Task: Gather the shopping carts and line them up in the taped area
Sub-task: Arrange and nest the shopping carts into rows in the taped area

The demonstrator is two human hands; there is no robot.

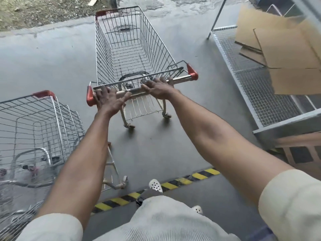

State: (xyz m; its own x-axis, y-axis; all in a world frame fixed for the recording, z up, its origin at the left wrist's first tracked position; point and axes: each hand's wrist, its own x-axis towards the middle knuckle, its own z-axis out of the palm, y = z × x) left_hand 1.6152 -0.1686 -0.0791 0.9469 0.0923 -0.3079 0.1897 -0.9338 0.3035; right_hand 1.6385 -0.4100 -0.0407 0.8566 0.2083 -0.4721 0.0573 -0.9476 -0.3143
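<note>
Pale sleeves (286, 206) and bare forearms stretch from the bottom of the frame to the centre. There the shopping cart (132, 49) stands beyond the striped floor tape (173, 184), held by its handle (180, 78), probably so it can be steered. The right hand (159, 88) hooks its fingers over the bar, while the left hand (109, 100) lies on it splayed and unclenched, pressing rather than gripping. A second cart (41, 129) stands at lower left, just beside the left forearm.
</note>
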